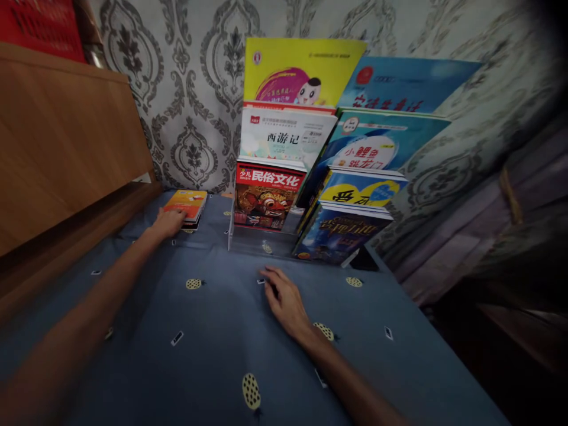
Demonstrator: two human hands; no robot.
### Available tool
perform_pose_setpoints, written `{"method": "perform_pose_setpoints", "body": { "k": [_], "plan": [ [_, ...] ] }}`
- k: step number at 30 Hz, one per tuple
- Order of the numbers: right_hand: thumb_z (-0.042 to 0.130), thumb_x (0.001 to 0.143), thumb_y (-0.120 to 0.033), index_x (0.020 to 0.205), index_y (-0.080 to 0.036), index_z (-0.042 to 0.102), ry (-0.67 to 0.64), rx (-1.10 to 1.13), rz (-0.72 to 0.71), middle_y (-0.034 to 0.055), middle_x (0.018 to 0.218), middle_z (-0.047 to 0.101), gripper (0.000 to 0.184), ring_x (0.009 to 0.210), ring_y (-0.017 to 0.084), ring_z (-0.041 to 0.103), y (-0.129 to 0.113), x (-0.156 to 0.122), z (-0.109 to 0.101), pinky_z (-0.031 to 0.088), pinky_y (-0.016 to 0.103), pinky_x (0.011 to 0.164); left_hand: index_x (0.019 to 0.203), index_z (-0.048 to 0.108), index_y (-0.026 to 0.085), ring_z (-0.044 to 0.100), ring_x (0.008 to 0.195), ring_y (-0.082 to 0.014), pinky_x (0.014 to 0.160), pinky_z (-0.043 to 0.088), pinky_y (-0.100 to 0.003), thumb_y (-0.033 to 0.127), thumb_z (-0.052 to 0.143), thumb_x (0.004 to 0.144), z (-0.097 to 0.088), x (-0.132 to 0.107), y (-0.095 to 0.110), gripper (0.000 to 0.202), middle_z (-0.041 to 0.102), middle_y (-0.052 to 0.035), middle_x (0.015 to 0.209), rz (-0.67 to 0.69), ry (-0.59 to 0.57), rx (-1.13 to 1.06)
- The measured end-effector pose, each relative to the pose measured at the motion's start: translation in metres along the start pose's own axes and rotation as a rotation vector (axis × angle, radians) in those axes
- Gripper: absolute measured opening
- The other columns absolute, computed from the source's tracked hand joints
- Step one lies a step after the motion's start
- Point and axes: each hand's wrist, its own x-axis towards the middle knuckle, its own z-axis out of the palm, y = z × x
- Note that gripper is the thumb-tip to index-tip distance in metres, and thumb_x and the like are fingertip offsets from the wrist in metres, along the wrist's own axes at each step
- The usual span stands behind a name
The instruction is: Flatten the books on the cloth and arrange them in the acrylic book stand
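My left hand (167, 223) reaches to the far left of the table, its fingers over the near edge of a small orange book (191, 204). This book lies flat on top of a short stack; the thumb's hold underneath is hidden. Over the cloth in front of the rack is my right hand (284, 299), fingers loosely bent and apart, with nothing in them. Beyond it, a clear tiered book rack (261, 241) holds upright books in two columns. A red-covered book (268, 198) stands front left, and a dark blue book (341, 234) front right.
A blue cloth (213, 331) with pineapple prints covers the table. On the left rises a wooden panel (66, 136), with a red basket (42, 26) above it. Patterned wallpaper (190, 89) backs the table. Grey curtain-like fabric (479, 195) hangs beyond the right edge.
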Motion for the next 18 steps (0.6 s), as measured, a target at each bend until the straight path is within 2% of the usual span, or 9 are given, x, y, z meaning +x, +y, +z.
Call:
{"method": "perform_pose_setpoints", "body": {
  "k": [4,8,13,18],
  "plan": [
    [0.044,0.095,-0.019,0.116,-0.021,0.071,-0.035,-0.009,0.01,0.0143,0.13,0.067,0.034,0.116,0.026,0.068,-0.002,0.0,-0.002,0.057,0.044,0.096,0.117,0.065,0.014,0.064,0.115,-0.0329,0.102,0.043,-0.048,0.019,0.043,0.092,-0.004,0.013,-0.002,0.034,0.068,-0.021,0.125,0.089,-0.058,0.054],
    [0.045,0.094,-0.017,0.114,-0.021,0.071,-0.048,-0.01,0.014,0.0141,0.131,0.067,0.034,0.115,0.026,0.069,-0.003,0.0,-0.003,0.057,0.044,0.096,0.1,0.072,0.014,0.068,0.107,-0.032,0.094,0.049,-0.039,0.028,0.051,0.088,-0.012,0.028,-0.005,0.028,0.072,-0.0201,0.114,0.157,-0.117,0.091],
    [0.046,0.092,-0.016,0.112,-0.022,0.072,-0.053,-0.011,0.012,0.0129,0.129,0.068,0.034,0.116,0.025,0.068,-0.002,0.0,-0.002,0.056,0.043,0.098,0.092,0.074,0.014,0.068,0.105,-0.0322,0.095,0.048,-0.038,0.032,0.051,0.087,-0.013,0.04,-0.004,0.029,0.074,-0.0194,0.107,0.2,-0.112,0.108],
    [0.047,0.091,-0.014,0.111,-0.022,0.073,-0.058,-0.028,0.007,0.0129,0.128,0.068,0.033,0.114,0.025,0.069,-0.003,0.0,-0.002,0.056,0.043,0.097,0.095,0.073,0.015,0.066,0.112,-0.0313,0.1,0.046,-0.038,0.028,0.052,0.087,-0.007,0.037,0.005,0.026,0.074,-0.0182,0.108,0.212,-0.075,0.088]
  ]
}}
